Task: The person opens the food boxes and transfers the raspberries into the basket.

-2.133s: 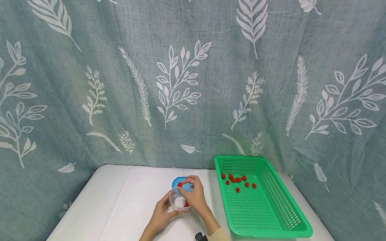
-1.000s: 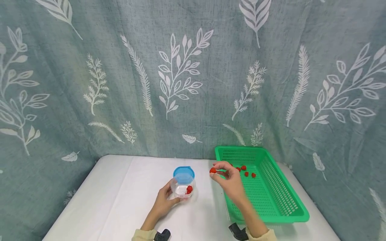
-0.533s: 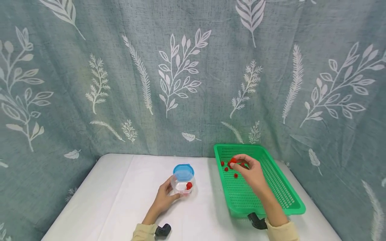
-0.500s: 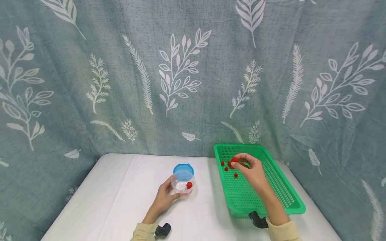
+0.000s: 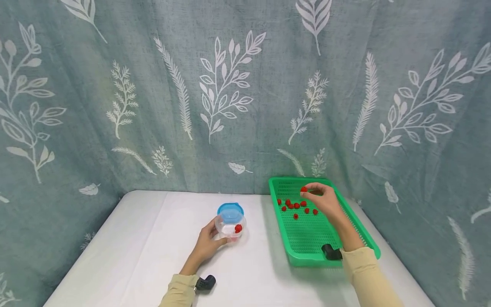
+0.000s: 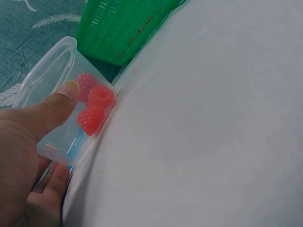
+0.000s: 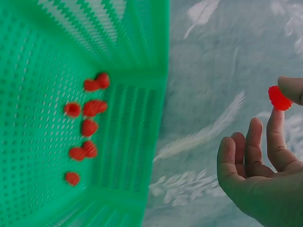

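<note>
My left hand [image 5: 206, 245] grips a small clear plastic container [image 5: 222, 230] on the white table, its thumb against the near wall. In the left wrist view several raspberries [image 6: 101, 97] show through the wall, gathered low in the container. A blue lid [image 5: 230, 206] lies just behind it. Over the back part of the green basket [image 5: 307, 259], my right hand [image 5: 327, 202] pinches one raspberry [image 7: 279, 99] between thumb and index finger, its other fingers loosely bent. Below it, several more raspberries [image 5: 296, 206] are scattered on the basket floor.
The white-covered table [image 5: 153, 247] runs back to a grey-green leaf-patterned curtain [image 5: 161, 106]. The basket has raised, slotted walls and stands on the right side of the table. A dark wrist device [image 5: 206, 283] is on the left wrist, another [image 5: 331, 252] on the right.
My right hand has moved right, from above the container to above the basket, a raspberry still pinched in it. The left hand keeps holding the container. The head view has shifted slightly.
</note>
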A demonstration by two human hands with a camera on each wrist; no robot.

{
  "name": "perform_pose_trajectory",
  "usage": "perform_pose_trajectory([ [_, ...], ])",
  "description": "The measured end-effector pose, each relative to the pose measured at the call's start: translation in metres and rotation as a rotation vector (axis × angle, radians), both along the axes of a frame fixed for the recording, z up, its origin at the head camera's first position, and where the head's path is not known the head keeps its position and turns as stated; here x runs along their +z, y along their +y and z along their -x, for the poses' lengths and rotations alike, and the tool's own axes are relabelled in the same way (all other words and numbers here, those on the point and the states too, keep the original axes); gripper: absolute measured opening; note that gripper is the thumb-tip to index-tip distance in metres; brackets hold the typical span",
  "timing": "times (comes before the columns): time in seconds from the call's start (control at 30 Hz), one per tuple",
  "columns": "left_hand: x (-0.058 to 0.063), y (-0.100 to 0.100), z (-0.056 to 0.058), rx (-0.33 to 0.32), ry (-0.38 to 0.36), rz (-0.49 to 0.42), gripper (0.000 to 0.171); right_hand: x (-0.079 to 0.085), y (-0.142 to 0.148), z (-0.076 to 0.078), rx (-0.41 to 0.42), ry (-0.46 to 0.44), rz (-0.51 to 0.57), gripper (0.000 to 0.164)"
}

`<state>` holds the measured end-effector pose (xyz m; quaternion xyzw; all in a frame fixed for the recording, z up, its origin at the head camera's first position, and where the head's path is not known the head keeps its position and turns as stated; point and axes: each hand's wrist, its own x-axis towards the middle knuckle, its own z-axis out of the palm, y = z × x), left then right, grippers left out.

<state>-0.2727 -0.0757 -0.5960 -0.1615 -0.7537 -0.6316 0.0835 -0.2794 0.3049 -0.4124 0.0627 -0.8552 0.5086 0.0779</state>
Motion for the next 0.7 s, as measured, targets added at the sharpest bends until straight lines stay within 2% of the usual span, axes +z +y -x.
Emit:
perform_pose_trajectory([
  [0.23,-0.001,-0.005,0.001,0.001,0.032,-0.001,0.086,-0.012,0.015,0.031,-0.014,-0.067,0.041,0.050],
  [0.53,-0.004,-0.003,-0.002,0.017,0.007,0.014,0.087,-0.035,0.028,0.051,-0.024,-0.183,0.142,0.051],
  [0.7,-0.002,-0.001,-0.002,-0.008,0.015,-0.001,0.087,-0.049,0.035,0.058,-0.056,-0.232,0.104,0.049],
])
